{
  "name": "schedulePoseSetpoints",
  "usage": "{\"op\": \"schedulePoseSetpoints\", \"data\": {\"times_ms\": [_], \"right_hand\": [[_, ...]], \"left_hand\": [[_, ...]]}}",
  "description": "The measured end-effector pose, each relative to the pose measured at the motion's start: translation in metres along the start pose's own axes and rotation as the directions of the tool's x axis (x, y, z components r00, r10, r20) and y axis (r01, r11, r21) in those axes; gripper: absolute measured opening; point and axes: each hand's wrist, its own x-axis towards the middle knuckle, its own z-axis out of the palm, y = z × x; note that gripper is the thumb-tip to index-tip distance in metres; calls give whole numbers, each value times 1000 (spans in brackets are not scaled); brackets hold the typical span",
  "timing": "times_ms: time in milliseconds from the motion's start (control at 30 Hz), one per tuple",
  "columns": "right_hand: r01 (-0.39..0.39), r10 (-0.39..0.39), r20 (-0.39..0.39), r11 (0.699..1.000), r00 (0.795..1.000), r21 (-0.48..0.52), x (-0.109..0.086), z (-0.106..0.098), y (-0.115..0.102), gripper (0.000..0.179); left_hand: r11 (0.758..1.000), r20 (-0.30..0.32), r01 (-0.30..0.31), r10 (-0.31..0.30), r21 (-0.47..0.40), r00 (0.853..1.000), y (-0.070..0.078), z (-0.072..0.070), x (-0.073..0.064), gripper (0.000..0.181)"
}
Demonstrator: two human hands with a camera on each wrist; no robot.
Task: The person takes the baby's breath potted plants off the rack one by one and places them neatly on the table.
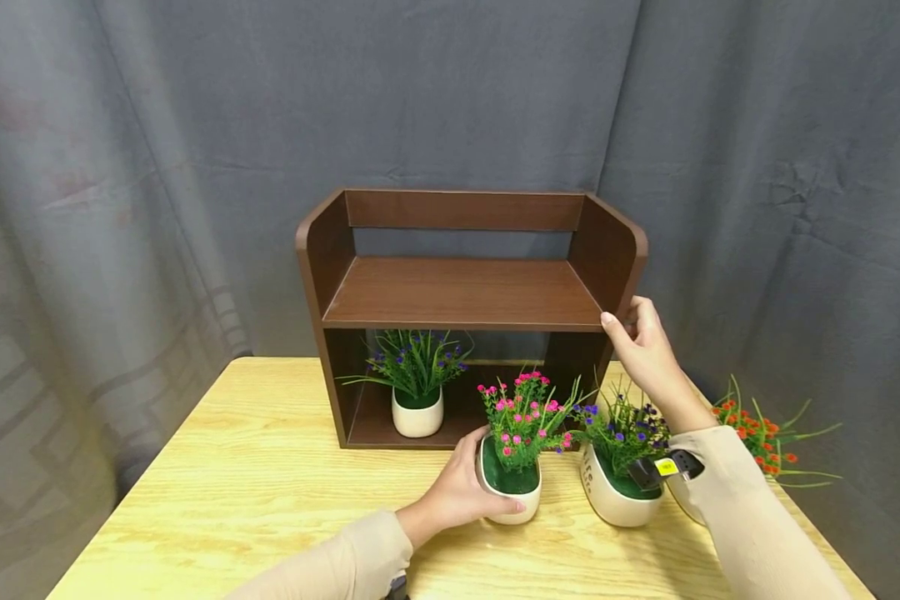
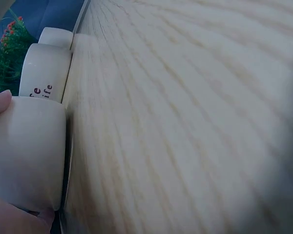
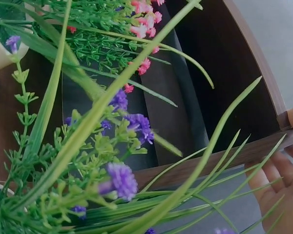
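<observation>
My left hand [image 1: 461,487] grips a white pot [image 1: 521,510] of pink artificial flowers [image 1: 525,417] by its sides, just in front of the shelf. In the left wrist view the pot's smooth wall [image 2: 29,146] shows close to the wood tabletop, thumb and fingers at either side. My right hand [image 1: 648,350] holds the right side panel of the dark brown two-tier shelf [image 1: 457,292], thumb on the front edge and fingers around the outer side. In the right wrist view, purple flowers [image 3: 122,181] and long leaves partly cover the shelf panel [image 3: 234,53].
A potted purple plant [image 1: 417,415] stands inside the lower tier, at left. On the table [image 1: 255,467], below my right forearm, is another pot with purple flowers [image 1: 621,504], marked with lettering. Beyond it, a plant with orange-red flowers [image 1: 757,433] is partly hidden by my sleeve. Grey curtains [image 1: 480,100] hang behind.
</observation>
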Motion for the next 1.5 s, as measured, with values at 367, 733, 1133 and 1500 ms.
{"op": "schedulePoseSetpoints", "data": {"times_ms": [367,733,1133,1500], "right_hand": [[-6,6,-9,1000,1000,2,0,1,2,44],[-6,6,-2,1000,1000,24,-1,3,2,43],[-8,9,-10,1000,1000,28,-2,1,1,43],[-8,9,-25,1000,1000,26,0,2,0,43]], "left_hand": [[1000,8,-5,5,28,1000,-2,2,0,120],[999,35,-24,23,31,999,-2,-1,-4,125],[999,53,-30,28,35,998,-1,-25,-6,114],[997,-43,-81,81,-3,996,-2,-57,-6,97]]}}
